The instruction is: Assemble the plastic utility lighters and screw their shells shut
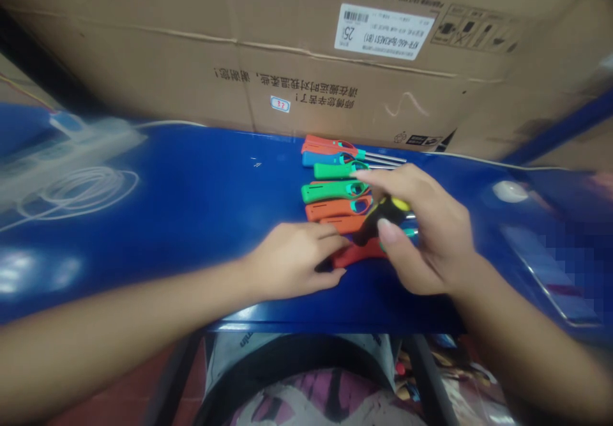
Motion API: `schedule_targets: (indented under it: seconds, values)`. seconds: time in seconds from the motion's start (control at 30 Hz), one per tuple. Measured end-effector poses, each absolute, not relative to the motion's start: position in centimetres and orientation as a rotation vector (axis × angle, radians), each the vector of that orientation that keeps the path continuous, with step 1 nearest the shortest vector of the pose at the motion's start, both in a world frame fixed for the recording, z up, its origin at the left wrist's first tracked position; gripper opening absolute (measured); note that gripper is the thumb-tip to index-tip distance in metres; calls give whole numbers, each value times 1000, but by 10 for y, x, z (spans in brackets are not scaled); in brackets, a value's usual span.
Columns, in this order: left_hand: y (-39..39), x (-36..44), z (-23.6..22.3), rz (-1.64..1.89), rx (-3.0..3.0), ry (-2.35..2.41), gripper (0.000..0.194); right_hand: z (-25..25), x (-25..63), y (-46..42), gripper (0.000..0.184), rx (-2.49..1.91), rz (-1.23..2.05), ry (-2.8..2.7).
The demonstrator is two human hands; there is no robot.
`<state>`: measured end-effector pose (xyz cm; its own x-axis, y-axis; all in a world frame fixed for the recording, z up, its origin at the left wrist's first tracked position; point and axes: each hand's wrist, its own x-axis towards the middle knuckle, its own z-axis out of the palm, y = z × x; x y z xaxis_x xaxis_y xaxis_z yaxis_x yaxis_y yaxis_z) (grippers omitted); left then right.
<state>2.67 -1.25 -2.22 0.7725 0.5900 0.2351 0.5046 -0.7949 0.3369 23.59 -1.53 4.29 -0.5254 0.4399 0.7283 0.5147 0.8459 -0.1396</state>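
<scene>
Several long-reach lighters lie in a row on the blue tabletop, their metal tubes toward the right. The far end has an orange-red lighter [325,145] and a blue lighter [322,159]; green lighters [328,191] and orange lighters [332,209] come nearer. My left hand [301,260] is closed on the handle end of the nearest red lighter [359,255], its fingertips partly hidden. Above that lighter, my right hand [431,234] grips a black-and-yellow screwdriver [380,218] between thumb and fingers. Its tip is hidden, so contact with the lighter cannot be made out.
A large cardboard box [191,49] stands along the back edge. At left lie a power strip [62,151] and a coiled white cable [90,186]. A white rounded object [510,191] and a phone-like flat object [546,273] sit at right. The table's front edge is close to me.
</scene>
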Motion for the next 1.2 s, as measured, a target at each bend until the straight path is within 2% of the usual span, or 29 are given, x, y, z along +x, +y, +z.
schedule_targets:
  seconds: [0.07, 0.2, 0.37, 0.5, 0.6, 0.73, 0.87, 1.0, 1.13, 1.2]
  values:
    - [-12, 27, -22, 485, 2712, 827, 24, 47, 238, -16, 34, -696, -119, -2234]
    - [-11, 26, -22, 462, 2719, 830, 26, 49, 241, -16, 26, -742, -196, -2221]
    - [-10, 26, -20, 435, 2706, 829, 22, 46, 242, -14, 38, -704, -127, -2274]
    - [-10, 26, -18, 425, 2690, 828, 18, 47, 243, -14, 21, -680, -174, -2224]
    - [-10, 26, -17, 402, 2695, 834, 16, 48, 243, -15, 28, -672, -100, -2260]
    - [-10, 26, -17, 408, 2697, 836, 17, 47, 242, -16, 16, -797, -202, -2198]
    - [-10, 26, -17, 402, 2710, 826, 18, 47, 241, -17, 26, -788, -86, -2241]
    - [-9, 26, -17, 399, 2709, 826, 18, 47, 241, -16, 15, -889, -83, -2185]
    - [-10, 26, -18, 405, 2717, 831, 18, 47, 241, -16, 27, -836, -100, -2250]
    - [-10, 26, -18, 415, 2714, 832, 18, 47, 239, -18, 22, -872, -149, -2221]
